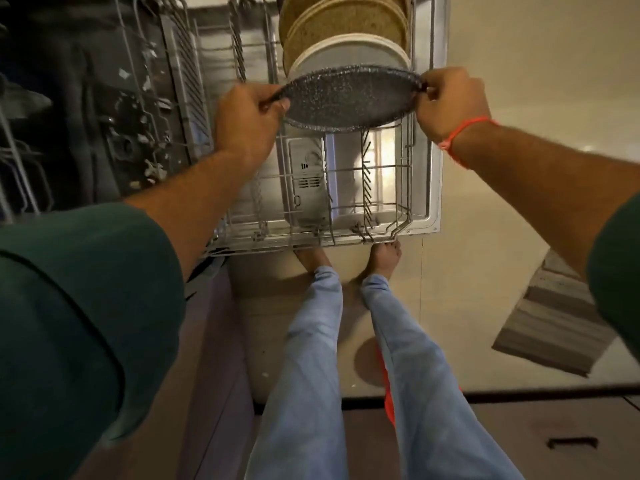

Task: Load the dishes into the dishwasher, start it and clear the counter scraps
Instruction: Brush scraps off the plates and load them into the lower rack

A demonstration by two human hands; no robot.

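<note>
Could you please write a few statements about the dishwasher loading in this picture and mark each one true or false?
1. Both hands hold the speckled dark plate. True.
2. The lower rack holds no dishes yet. False: tan plates and a white plate stand in it.
3. The left hand wears a red wristband. False: it is on the right hand.
4. The person stands barefoot. True.
</note>
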